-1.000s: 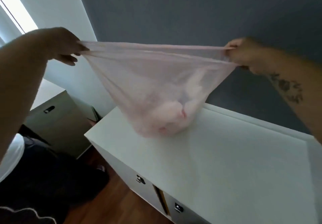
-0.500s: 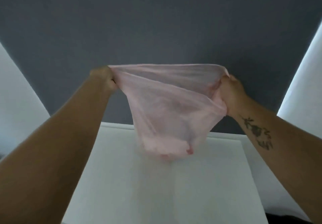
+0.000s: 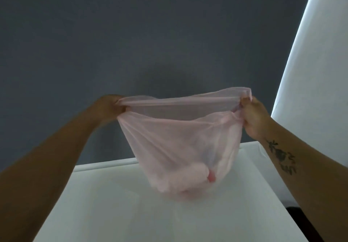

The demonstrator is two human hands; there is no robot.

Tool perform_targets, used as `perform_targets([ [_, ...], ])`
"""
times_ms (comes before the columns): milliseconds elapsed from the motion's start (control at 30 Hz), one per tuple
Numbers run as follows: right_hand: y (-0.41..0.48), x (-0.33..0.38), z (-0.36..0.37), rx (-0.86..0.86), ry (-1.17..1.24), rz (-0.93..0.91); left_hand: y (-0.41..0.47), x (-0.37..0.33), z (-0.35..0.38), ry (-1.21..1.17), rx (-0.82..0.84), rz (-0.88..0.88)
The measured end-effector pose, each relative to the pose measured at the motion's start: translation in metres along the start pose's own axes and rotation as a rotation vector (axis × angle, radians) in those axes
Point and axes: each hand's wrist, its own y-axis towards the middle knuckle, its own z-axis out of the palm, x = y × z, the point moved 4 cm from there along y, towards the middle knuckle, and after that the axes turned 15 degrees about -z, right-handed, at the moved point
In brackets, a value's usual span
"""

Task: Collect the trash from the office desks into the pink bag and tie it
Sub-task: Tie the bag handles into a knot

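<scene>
A thin, see-through pink bag (image 3: 175, 143) hangs stretched between my two hands over a white cabinet top (image 3: 105, 209). My left hand (image 3: 111, 106) grips the left end of the bag's rim. At the right end, my right hand (image 3: 254, 117) holds bunched plastic. The rim is pulled flat and nearly straight between them. Pale crumpled trash (image 3: 184, 179) with a small red spot lies in the bag's bottom, which touches or hangs just over the surface.
A dark grey wall (image 3: 150, 44) rises right behind the cabinet top. A white wall or panel (image 3: 318, 62) stands at the right. The top's right edge drops to a dark gap at the lower right.
My hands have dropped lower and spread a little wider, and the bag's bottom has come down to the white top. The view has tilted slightly down.
</scene>
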Motion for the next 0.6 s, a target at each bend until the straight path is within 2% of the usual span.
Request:
perform_targets([
  [167,0.001,0.004,0.008,-0.198,0.204,0.091,0.015,0.017,-0.005,-0.279,0.133,-0.088],
  [300,0.010,0.002,0.008,-0.286,0.148,0.208,0.019,0.030,-0.013,-0.412,0.146,-0.166],
  [400,0.013,0.003,0.018,-0.231,0.209,0.247,0.011,0.028,-0.003,-0.704,0.165,-0.254],
  [467,0.016,0.004,0.029,-0.107,0.303,0.239,0.003,0.019,0.010,-0.929,0.128,-0.298],
  [533,0.016,0.002,0.040,-0.008,0.314,0.205,-0.008,0.010,0.025,-1.140,0.026,-0.358],
  [600,0.019,-0.003,0.043,0.006,0.187,0.132,-0.019,0.005,0.040,-1.292,-0.105,-0.431],
])
